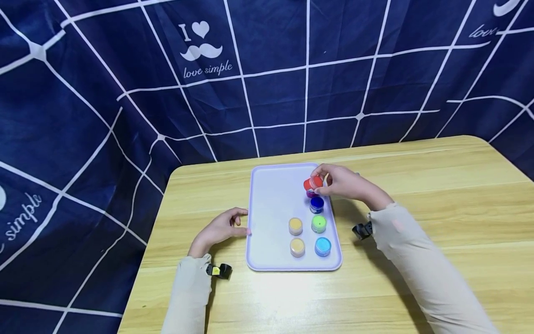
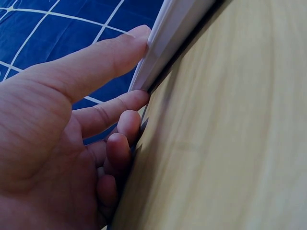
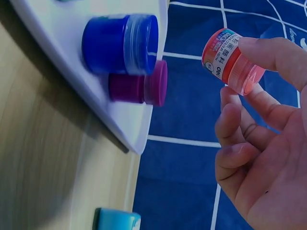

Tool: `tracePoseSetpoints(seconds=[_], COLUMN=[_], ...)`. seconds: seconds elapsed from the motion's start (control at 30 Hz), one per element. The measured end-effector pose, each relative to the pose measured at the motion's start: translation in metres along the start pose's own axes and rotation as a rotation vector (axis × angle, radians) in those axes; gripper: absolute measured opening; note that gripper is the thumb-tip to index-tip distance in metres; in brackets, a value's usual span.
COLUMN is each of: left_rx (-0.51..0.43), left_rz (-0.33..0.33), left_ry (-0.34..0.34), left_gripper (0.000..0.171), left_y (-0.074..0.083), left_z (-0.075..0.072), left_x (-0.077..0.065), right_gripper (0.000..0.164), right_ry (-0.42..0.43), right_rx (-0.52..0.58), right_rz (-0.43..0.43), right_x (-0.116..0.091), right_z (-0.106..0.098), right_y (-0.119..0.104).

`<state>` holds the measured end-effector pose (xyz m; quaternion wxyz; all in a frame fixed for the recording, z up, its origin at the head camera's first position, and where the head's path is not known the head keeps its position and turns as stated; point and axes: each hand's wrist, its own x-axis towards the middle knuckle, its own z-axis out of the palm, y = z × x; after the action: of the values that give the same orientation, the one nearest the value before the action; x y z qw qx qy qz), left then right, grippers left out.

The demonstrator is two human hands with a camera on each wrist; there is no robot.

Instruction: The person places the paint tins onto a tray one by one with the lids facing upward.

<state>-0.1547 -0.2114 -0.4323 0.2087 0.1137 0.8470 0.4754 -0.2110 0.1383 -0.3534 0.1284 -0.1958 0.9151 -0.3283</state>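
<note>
My right hand (image 1: 344, 182) pinches a red paint jar (image 1: 310, 185) between thumb and fingers, lifted over the far right part of the pale lilac tray (image 1: 271, 199). In the right wrist view the jar lies tilted, its printed label showing. A purple jar (image 3: 136, 88) stands on the tray, partly hidden under the red one in the head view. Beside it is a dark blue jar (image 1: 316, 204). My left hand (image 1: 221, 227) touches the tray's left edge, the thumb (image 2: 115, 55) at the rim and the index finger lower down, both fairly straight.
Nearer on the tray stand a green jar (image 1: 319, 223), a light blue jar (image 1: 323, 247) and two yellowish jars, one farther (image 1: 295, 226) and one nearer (image 1: 297, 247). A teal jar (image 3: 117, 219) is on the wooden table (image 1: 438, 195). Behind hangs a blue curtain (image 1: 275, 102).
</note>
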Motion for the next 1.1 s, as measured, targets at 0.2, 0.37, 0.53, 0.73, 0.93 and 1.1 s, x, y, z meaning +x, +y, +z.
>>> tracePoseSetpoints(seconds=[0.2, 0.37, 0.53, 0.73, 0.93, 1.1], left_rx=[-0.001, -0.001, 0.000, -0.010, -0.012, -0.012], left_rz=[0.003, 0.010, 0.015, 0.022, 0.024, 0.013], left_ry=[0.001, 0.001, 0.003, 0.001, 0.001, 0.003], left_gripper=[0.057, 0.056, 0.055, 0.054, 0.054, 0.054], left_y=[0.002, 0.002, 0.000, -0.002, -0.003, -0.003], left_z=[0.000, 0.000, 0.000, 0.000, 0.000, 0.000], left_x=[0.001, 0.002, 0.001, 0.001, 0.001, 0.001], right_gripper=[0.036, 0.035, 0.033, 0.034, 0.033, 0.033], right_ry=[-0.024, -0.041, -0.072, -0.085, -0.101, -0.110], right_rx=[-0.004, -0.029, -0.051, -0.097, -0.121, -0.159], right_rz=[-0.042, -0.076, -0.093, -0.117, -0.099, -0.081], right_x=[0.005, 0.009, 0.013, 0.015, 0.017, 0.017], right_z=[0.009, 0.016, 0.024, 0.032, 0.035, 0.037], right_y=[-0.003, -0.004, -0.005, -0.006, -0.008, -0.011])
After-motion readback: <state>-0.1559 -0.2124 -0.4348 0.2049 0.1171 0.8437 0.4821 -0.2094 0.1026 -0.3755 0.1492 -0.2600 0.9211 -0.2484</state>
